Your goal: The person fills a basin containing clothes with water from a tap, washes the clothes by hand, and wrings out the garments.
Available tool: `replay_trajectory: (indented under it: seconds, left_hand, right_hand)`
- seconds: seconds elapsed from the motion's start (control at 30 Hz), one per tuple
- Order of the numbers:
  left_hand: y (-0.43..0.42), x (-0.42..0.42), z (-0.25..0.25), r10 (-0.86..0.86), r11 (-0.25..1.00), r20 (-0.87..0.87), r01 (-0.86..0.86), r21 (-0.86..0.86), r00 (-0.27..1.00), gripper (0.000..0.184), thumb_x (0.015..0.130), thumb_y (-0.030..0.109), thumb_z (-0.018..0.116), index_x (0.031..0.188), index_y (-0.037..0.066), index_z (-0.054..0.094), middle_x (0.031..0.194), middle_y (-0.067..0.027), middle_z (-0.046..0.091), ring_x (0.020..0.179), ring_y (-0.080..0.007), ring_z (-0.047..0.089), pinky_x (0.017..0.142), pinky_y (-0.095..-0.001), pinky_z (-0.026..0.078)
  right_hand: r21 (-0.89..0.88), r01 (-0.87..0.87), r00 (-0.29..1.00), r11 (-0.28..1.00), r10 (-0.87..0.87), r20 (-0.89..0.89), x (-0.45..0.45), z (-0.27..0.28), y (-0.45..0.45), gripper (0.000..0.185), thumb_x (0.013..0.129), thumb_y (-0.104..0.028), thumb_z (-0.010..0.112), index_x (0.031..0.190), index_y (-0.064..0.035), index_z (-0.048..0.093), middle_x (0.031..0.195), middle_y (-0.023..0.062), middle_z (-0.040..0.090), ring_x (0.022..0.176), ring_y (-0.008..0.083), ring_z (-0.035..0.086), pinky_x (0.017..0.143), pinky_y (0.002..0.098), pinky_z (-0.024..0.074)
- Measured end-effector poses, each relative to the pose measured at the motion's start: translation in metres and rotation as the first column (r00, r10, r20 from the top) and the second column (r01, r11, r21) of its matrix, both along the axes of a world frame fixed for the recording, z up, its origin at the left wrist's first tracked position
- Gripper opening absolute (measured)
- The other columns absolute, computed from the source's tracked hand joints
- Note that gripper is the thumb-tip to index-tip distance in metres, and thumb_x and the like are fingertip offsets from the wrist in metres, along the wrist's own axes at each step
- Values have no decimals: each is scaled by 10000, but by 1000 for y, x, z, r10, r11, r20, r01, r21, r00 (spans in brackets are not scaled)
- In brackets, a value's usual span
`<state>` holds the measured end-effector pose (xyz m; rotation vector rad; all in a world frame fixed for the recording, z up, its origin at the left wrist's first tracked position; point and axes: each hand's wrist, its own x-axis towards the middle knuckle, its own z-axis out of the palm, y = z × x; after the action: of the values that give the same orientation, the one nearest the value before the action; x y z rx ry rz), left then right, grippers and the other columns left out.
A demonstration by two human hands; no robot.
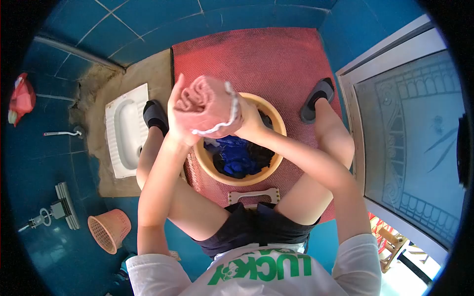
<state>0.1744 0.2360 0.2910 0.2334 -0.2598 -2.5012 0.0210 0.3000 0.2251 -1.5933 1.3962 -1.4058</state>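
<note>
Left hand point(179, 117): in the head view, yours is closed around the left side of the pink cloth, thumb pointing up near its top.
Right hand point(250, 120): yours grips the opposite side of the same bundle, its fingers partly hidden by the fabric.
Pink cloth point(206, 106): you have it above the middle of the frame, gathered into a thick, folded roll with white trim along its right and lower edges; it covers the upper left part of the tub from view.
Yellow tub point(209, 173): centre of the frame, between your legs, on the red mat point(252, 54).
Blue clothes point(236, 154): inside the tub, heaped with dark clothes point(263, 154).
Small stool point(254, 194): below the tub in the frame, just in front of your black shorts point(252, 228).
Slippers: a dark one on each of your feet, the left point(155, 115) near the squat toilet point(127, 130), the right point(316, 101) at the mat's right side.
Left of the frame: a red bag point(22, 97) at the upper left, a white-handled brush point(61, 133) beneath it, a mop point(64, 208) at the lower left, and a pink basket point(109, 230) beside that.
Right of the frame: a door point(410, 138) with a patterned panel; wooden furniture point(392, 244) shows below it.
Your top: a white shirt point(261, 276) with green lettering, at the bottom.
</note>
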Motion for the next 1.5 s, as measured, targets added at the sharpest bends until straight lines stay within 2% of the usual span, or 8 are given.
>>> replay_trajectory:
  seconds: [0.13, 0.2, 0.27, 0.57, 0.9, 1.1, 1.3, 1.5]
  left_hand:
    - [14, 16, -10, 179, 983, 553, -171, -66, 814, 537, 871, 438, 416, 1224, 34, 433, 1217, -137, 497, 1098, -296, 493, 953, -461, 386]
    - [22, 26, -18, -167, 983, 537, 180, 28, 827, 611, 846, 474, 420, 1295, 63, 359, 1309, -166, 393, 1171, -367, 411, 950, -567, 346]
    - [40, 33, -42, -484, 863, 39, 470, 182, 874, 687, 828, 531, 404, 1357, 114, 268, 1380, -196, 266, 1224, -455, 294, 931, -674, 268]
    - [105, 41, -22, -492, 756, -249, 551, 352, 834, 1196, 538, 796, 517, 1396, 65, 118, 1440, -227, 75, 1328, -398, 86, 999, -663, 47]
    - [87, 64, -20, -646, 763, 295, 574, 298, 704, 1055, 579, 229, 808, 1388, 61, 153, 1288, -174, 406, 1123, -249, 464, 945, -358, 387]
    - [72, 46, -52, 162, 497, 894, 748, -440, 419, 726, 570, 152, 741, 1161, -33, 362, 976, -135, 582, 902, -246, 581, 815, -326, 455]
    - [48, 16, -74, 589, 251, 807, 958, -136, -40, 633, 611, 301, 731, 1061, 18, 388, 873, -207, 602, 836, -361, 598, 765, -428, 469]
    - [37, 7, -100, 824, 55, 563, 978, -202, 70, 539, 637, 276, 699, 1031, 61, 402, 801, -151, 614, 818, -322, 606, 768, -439, 458]
  right_hand:
    - [-23, -34, 996, 999, 32, -88, 0, 8, 6, 406, 636, -240, 728, 892, -8, 516, 843, 195, 594, 831, 386, 572, 709, 429, 451]
    - [-78, -24, 992, 997, 14, -129, -2, 5, 7, 416, 622, -234, 718, 919, -15, 524, 865, 186, 589, 858, 371, 566, 727, 422, 443]
    - [-146, -53, 979, 988, 23, -204, -7, 6, 8, 399, 627, -227, 699, 926, -26, 528, 891, 163, 584, 885, 349, 560, 753, 415, 432]
    - [-413, -393, 812, 822, 99, -575, 4, 2, 14, 183, 692, -110, 586, 860, -79, 520, 995, 80, 563, 997, 246, 547, 780, 363, 414]
    - [-510, -513, 753, 691, 76, -654, 7, -1, 13, 290, 706, -165, 600, 989, -112, 567, 1031, 96, 585, 871, 227, 586, 689, 319, 461]
    - [-133, -533, 403, 835, 113, -908, 14, -26, 16, 157, 671, -178, 574, 813, -115, 560, 633, 18, 504, 582, 154, 539, 556, 263, 439]
    - [237, -273, 393, 932, 333, -857, 22, -27, -7, 69, 701, -148, 563, 720, -94, 601, 665, 81, 638, 639, 218, 649, 495, 364, 494]
    - [516, -87, 428, 852, 500, -753, 11, -34, -21, 107, 624, -148, 630, 706, -85, 657, 712, 112, 647, 707, 264, 644, 621, 383, 509]
